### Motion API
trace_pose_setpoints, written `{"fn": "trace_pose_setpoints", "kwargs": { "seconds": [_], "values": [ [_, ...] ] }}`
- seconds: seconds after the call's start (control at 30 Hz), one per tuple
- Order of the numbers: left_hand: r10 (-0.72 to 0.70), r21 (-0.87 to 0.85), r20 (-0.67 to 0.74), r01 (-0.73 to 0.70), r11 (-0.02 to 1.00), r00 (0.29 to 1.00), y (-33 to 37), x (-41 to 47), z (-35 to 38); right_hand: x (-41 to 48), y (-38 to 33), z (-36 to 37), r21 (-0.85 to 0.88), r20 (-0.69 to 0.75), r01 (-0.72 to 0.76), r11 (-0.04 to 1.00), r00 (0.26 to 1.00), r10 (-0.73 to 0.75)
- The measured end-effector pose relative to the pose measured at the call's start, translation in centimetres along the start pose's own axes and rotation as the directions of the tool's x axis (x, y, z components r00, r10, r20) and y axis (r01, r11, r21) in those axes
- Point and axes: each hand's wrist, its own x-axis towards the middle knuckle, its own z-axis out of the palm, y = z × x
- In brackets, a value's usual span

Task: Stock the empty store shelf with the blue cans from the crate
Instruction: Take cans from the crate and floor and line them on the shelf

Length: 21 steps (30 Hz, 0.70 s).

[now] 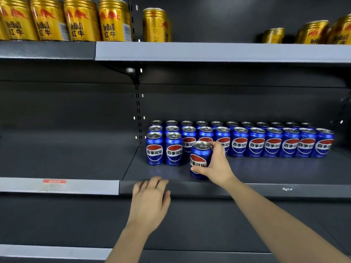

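My right hand (216, 166) grips a blue can (199, 158) upright near the front of the dark middle shelf (266, 171), just right of the two front-row cans (164, 149). Behind it, several blue cans (273, 145) stand in rows along the back, reaching the shelf's right end. My left hand (150, 198) holds nothing and its fingers rest on the shelf's front lip, left of the held can. The crate is out of view.
Gold cans (79, 19) line the upper shelf (209, 52), with a gap in the middle right. The left shelf bay (66, 154) holds nothing and carries a red label (54, 181) on its edge. A slotted upright (138, 111) divides the bays. Another shelf edge (47, 251) shows below.
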Motion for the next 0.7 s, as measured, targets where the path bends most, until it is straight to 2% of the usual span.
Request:
{"fn": "trace_pose_setpoints", "kwargs": {
  "seconds": [0.1, 0.27, 0.7],
  "values": [
    [0.003, -0.011, 0.009, -0.003, 1.0, 1.0, -0.1, 0.1, 0.4, 0.1, 0.3, 0.2, 0.094, -0.01, -0.032, 0.995, 0.999, 0.033],
    [-0.003, 0.003, 0.013, 0.003, 1.0, 1.0, -0.3, -0.1, 0.7, 0.8, 0.0, 0.5, 0.148, 0.034, -0.073, 0.986, 0.997, 0.069],
    [-0.042, 0.061, 0.065, 0.038, 0.997, 0.997, -2.0, -0.3, -0.2, 2.3, -0.2, 2.7, 0.155, 0.007, -0.086, 0.984, 0.996, 0.086]
  ]
}}
